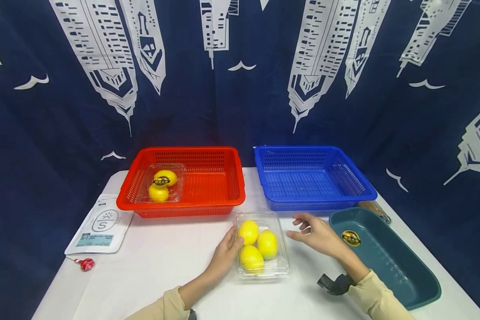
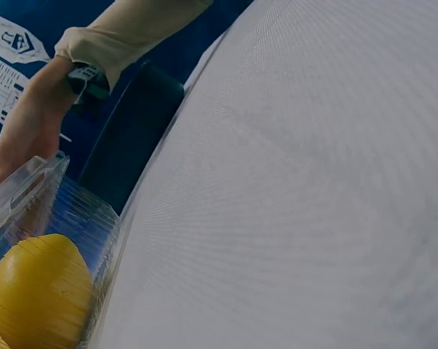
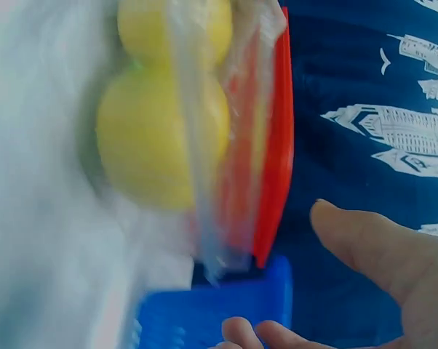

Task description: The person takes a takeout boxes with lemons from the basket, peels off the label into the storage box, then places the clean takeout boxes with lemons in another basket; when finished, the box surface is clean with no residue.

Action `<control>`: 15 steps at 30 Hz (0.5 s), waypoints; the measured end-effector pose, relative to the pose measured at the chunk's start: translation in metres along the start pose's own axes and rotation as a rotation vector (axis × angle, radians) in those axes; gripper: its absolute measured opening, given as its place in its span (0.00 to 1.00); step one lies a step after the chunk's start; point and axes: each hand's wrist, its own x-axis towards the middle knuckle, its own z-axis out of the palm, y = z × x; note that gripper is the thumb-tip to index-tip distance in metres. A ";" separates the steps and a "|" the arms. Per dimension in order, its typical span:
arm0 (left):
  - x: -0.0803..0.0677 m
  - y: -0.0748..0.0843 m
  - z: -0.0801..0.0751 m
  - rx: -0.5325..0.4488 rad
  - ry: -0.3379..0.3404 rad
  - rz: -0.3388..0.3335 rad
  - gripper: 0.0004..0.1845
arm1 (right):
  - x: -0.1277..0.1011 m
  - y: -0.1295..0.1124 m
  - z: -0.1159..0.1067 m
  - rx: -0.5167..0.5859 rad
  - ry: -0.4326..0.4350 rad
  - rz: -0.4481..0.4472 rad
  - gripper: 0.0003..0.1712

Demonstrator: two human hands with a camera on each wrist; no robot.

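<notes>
A clear plastic clamshell box (image 1: 282,264) with three lemons stands on the table, its lid down. My left hand (image 1: 224,253) holds the box's left side, thumb at the upper edge and fingers along the wall. In the left wrist view a lemon (image 2: 41,291) shows through the ridged plastic; the left hand itself is out of that view. My right hand (image 1: 318,233) hovers to the right of the box, apart from it, fingers loosely bent with nothing between them. The right wrist view shows its thumb (image 3: 364,240) away from the blurred box.
A red basket (image 1: 184,211) at the back left contains another clear box with two lemons and a black-gold label. Beside it is a blue basket (image 1: 316,204). A green tray (image 1: 400,262) at right bears a round sticker (image 1: 351,238). At left lie a white pouch (image 1: 100,224) and a lollipop (image 1: 86,264).
</notes>
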 end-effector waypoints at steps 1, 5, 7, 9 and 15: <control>0.000 0.000 0.000 -0.004 -0.002 -0.005 0.38 | 0.001 0.000 0.006 0.033 -0.007 0.022 0.34; 0.000 0.000 0.000 -0.015 -0.007 -0.024 0.38 | 0.006 0.003 0.026 0.150 -0.033 0.088 0.37; 0.000 -0.001 0.000 -0.018 -0.009 -0.023 0.37 | 0.009 0.006 0.033 0.201 -0.053 0.107 0.38; 0.000 0.000 0.000 -0.019 -0.008 -0.023 0.37 | 0.011 0.008 0.039 0.247 -0.071 0.121 0.38; 0.001 0.000 -0.001 -0.023 0.004 -0.031 0.36 | 0.013 0.013 0.049 0.388 -0.165 0.159 0.41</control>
